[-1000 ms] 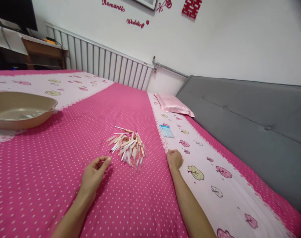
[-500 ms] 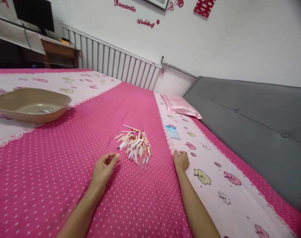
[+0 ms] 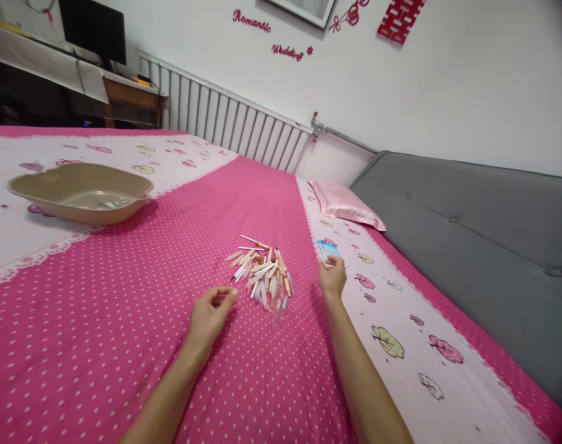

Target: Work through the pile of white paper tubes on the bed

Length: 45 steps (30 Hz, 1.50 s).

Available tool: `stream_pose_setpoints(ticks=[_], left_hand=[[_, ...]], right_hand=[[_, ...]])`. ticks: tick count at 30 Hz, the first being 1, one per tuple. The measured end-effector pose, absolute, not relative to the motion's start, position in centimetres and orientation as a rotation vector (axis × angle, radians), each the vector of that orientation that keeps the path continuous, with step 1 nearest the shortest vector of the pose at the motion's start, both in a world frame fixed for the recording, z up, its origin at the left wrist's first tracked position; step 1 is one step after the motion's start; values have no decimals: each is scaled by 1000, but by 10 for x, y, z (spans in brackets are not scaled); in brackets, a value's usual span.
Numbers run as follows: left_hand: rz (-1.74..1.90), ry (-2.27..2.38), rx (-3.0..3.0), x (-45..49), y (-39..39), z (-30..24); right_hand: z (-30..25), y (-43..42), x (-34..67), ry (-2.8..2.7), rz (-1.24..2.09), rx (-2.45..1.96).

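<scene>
A loose pile of thin sticks and slender tubes (image 3: 264, 271), white, tan and translucent pink, lies on the pink dotted bedspread. My left hand (image 3: 211, 314) hovers just left and nearer than the pile, thumb and fingertips curled together, with nothing visible between them. To the pile's right, my right hand (image 3: 332, 279) is closed in a pinch at the near end of a row of thin blue-tipped sticks (image 3: 327, 248). It partly covers that row. Whatever its fingertips hold, if anything, is too small to make out.
A beige plastic basin (image 3: 84, 213) with a few small pieces in it stands at left. A pink pillow (image 3: 345, 203) lies by the grey headboard (image 3: 470, 240). Beyond the bed are a white radiator (image 3: 225, 114) and a desk with a monitor (image 3: 93, 31).
My right hand has moved forward to the blue-tipped row and now covers its near end. My left hand keeps its curled pose beside the pile. The camera view has shifted slightly left.
</scene>
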<state>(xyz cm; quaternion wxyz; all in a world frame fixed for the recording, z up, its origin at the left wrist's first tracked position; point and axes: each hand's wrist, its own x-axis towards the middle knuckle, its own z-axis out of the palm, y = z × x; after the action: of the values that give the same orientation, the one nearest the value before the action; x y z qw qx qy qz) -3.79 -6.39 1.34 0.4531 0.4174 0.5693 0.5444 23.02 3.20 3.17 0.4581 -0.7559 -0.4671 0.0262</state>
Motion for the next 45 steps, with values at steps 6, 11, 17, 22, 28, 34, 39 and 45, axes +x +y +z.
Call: stream_pose_setpoints(ticks=[6,11,17,22,28,34,39,45], left_hand=[[1349,1417,989,-37,-66,16],[1358,1423,1013,-36,-67,17],[1311,1478,1066,-33,-64,9],[1284,1514,1114,-33,-65,9],[1265,1524,1179,-32,-64,3],[1222,1553,1273,-34,-61,-3],[1187,1564,1362,-35,-62,-5],[1191,1563,1362,-36,-62,-6]], right_hand=[[50,55,161,-1538,282,-1671],[35,44,132,-1778,260,-1601],[14,36,141,-2058,210,-1483],[7,41,147,-2157,199,-1442],[10,40,142,-2228,228,-1404],[16,36,136,-2239,252,-1457],[17,37,137,-2221,286,-1512],[28,32,136,-2185,301,-1542]])
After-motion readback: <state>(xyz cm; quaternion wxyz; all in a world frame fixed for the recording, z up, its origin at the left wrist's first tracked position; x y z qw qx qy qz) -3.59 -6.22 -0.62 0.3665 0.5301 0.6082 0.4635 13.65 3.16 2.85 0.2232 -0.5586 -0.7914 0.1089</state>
